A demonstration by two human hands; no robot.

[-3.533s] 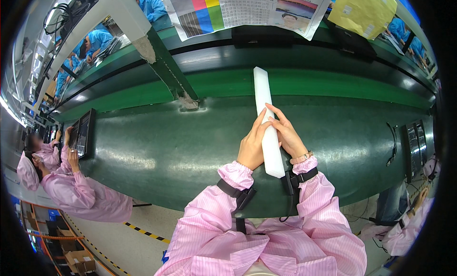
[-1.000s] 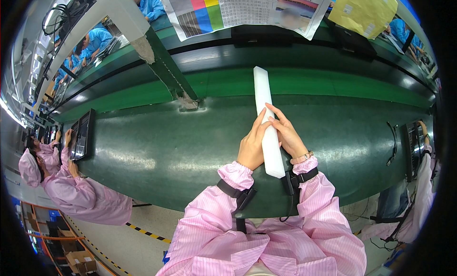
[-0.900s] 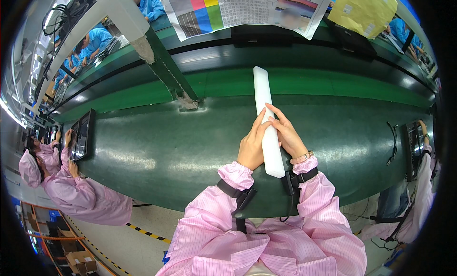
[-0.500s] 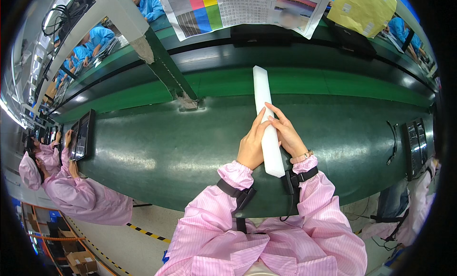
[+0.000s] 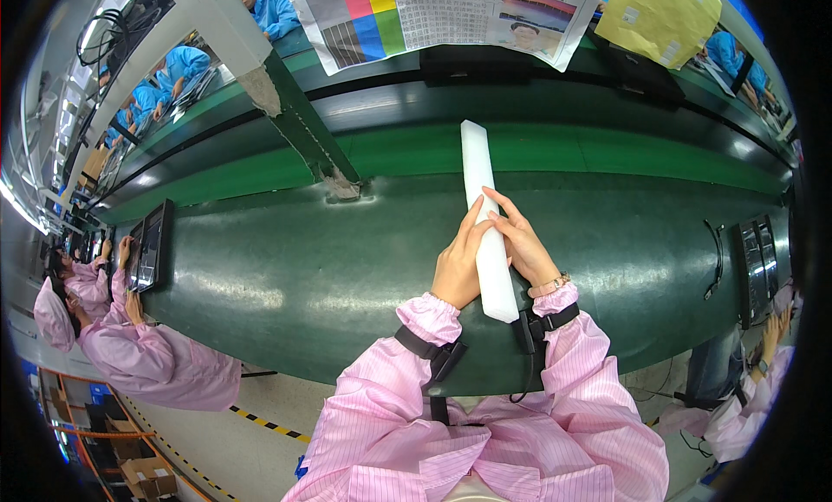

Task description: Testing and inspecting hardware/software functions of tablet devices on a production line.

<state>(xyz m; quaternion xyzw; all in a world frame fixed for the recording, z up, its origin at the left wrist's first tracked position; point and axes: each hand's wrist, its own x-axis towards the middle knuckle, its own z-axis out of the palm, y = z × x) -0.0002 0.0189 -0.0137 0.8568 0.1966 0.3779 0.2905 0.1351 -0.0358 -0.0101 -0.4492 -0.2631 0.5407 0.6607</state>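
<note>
Over the surface [image 5: 260,251], our left hand [image 5: 457,264] and right hand [image 5: 526,242] clasp a white bar [image 5: 495,272]; moving it likely needs both.

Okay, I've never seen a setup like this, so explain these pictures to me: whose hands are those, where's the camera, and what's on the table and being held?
There's no machine here: these are a person's own bare hands. The camera sits on that person's head, looking down, and its very wide lens makes straight edges bend.

The left hand and right hand together hold a long white bar over the green table. To the right lie a thin black cable and a dark framed panel. Near the left end, a co-worker's hands are at another dark panel.
</note>
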